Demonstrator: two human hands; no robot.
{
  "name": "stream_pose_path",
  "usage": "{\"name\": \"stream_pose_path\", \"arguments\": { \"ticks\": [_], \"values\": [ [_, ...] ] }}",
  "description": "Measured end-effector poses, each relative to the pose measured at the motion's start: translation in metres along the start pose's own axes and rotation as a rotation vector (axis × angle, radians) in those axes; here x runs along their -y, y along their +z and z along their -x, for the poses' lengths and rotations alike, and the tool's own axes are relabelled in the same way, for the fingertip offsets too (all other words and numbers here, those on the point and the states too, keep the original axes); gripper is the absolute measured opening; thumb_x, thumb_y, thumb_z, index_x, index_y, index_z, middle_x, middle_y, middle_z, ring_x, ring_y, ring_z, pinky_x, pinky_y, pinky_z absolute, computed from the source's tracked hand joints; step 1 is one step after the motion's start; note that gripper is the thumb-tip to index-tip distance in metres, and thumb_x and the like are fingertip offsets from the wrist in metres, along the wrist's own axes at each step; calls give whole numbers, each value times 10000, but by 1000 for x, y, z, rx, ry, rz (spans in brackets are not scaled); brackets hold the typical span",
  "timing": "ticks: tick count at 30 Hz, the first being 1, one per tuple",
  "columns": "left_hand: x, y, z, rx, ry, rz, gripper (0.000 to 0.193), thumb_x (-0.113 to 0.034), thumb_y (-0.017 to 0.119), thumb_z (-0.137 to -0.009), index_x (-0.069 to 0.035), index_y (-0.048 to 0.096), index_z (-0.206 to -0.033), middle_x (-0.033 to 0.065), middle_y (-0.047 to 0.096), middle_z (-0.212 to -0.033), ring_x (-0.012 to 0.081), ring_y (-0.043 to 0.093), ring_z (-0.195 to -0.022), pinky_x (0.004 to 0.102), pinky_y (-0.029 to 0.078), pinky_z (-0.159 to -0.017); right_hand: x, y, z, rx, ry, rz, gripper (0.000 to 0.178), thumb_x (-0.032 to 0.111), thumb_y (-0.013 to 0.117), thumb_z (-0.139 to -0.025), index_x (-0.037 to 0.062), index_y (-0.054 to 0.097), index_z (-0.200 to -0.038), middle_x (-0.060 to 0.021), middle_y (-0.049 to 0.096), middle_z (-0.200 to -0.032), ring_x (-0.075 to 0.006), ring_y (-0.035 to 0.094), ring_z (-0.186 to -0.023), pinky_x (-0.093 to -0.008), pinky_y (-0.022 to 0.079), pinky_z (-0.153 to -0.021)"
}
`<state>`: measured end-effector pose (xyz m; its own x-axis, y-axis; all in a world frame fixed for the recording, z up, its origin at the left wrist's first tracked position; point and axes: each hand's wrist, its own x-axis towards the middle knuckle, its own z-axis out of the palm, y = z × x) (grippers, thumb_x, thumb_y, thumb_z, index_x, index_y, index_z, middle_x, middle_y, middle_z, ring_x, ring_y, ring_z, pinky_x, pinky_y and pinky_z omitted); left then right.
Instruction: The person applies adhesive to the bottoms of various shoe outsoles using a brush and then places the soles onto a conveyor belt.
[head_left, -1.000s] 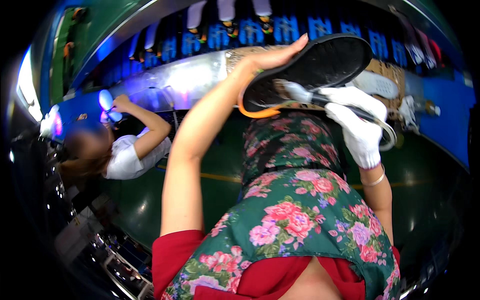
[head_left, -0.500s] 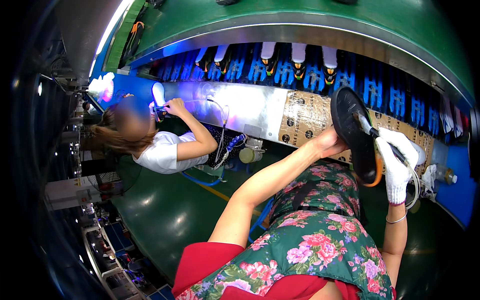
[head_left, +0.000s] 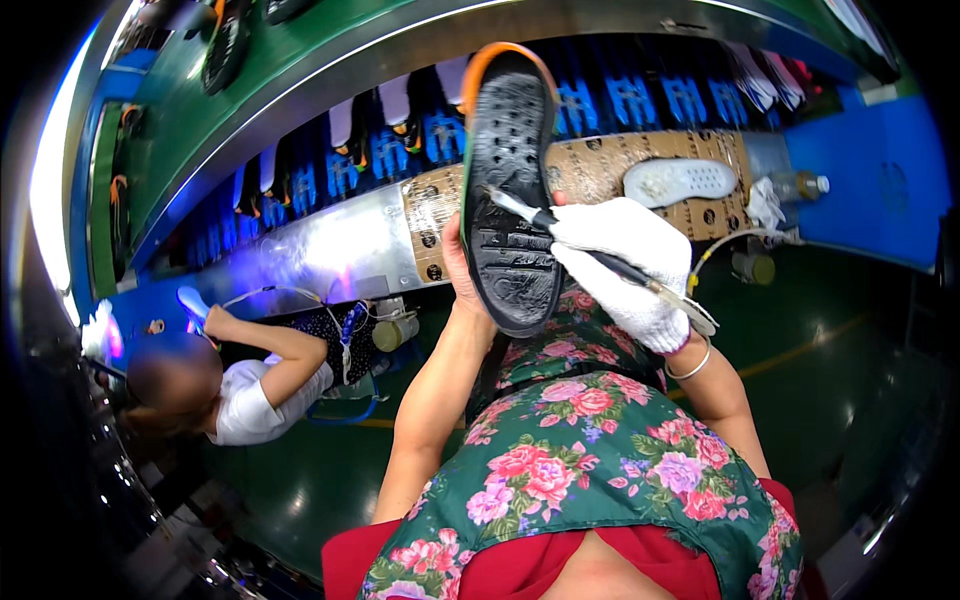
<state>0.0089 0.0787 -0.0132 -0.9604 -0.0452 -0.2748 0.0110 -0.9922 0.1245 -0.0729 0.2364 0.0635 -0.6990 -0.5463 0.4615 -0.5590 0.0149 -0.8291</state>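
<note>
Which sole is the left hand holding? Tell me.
The black sole with an orange-edged end, gripped by the left hand; the pale sole lies on the cardboard.

This is a footwear workshop, by its look a factory line. A black shoe sole [head_left: 510,150] is held at the centre of the frame with a brush [head_left: 538,216] against it, and a pale sole [head_left: 680,183] lies right of centre on a metal bench [head_left: 330,240] partly covered in cardboard [head_left: 590,165]. Blue holders [head_left: 630,100] stand in a long row beyond; dark shoes [head_left: 226,55] sit on a green surface [head_left: 300,50] at upper left. At left, a co-worker [head_left: 255,400] sits along the same bench.
</note>
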Motion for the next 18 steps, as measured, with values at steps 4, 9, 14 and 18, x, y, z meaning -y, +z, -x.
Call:
{"name": "stream_pose_path", "arguments": {
  "ticks": [4,9,14,18],
  "values": [
    [15,14,-7,178,11,182,905,-707,570,-796,-137,401,-1478,202,437,-1470,364,531,-1251,559,431,-1054,10,-7,1,-55,-101,108,219,9,795,-729,29,744,-941,-115,737,-924,-246,701,-809,-332,547,-714],
    [18,6,-12,221,-39,17,901,-808,428,-842,-153,430,-1461,177,492,-1425,348,523,-1258,549,415,-1069,14,-7,-4,-32,-131,91,219,21,765,-748,30,744,-966,-123,737,-976,-262,703,-848,-349,547,-750],
    [31,1,-2,-46,-5,36,886,-792,449,-844,-194,392,-1495,81,481,-1460,308,484,-1316,527,386,-1105,19,-7,-29,-83,-232,204,263,50,730,-765,34,747,-1027,-135,736,-1001,-279,705,-881,-364,548,-776],
    [38,17,0,-137,81,-332,903,-789,471,-833,-215,353,-1519,76,436,-1503,317,436,-1361,537,363,-1121,-1,-2,-33,-176,-353,272,354,81,743,-746,38,740,-1097,-118,738,-1021,-271,704,-872,-367,558,-770]
  ]
}}
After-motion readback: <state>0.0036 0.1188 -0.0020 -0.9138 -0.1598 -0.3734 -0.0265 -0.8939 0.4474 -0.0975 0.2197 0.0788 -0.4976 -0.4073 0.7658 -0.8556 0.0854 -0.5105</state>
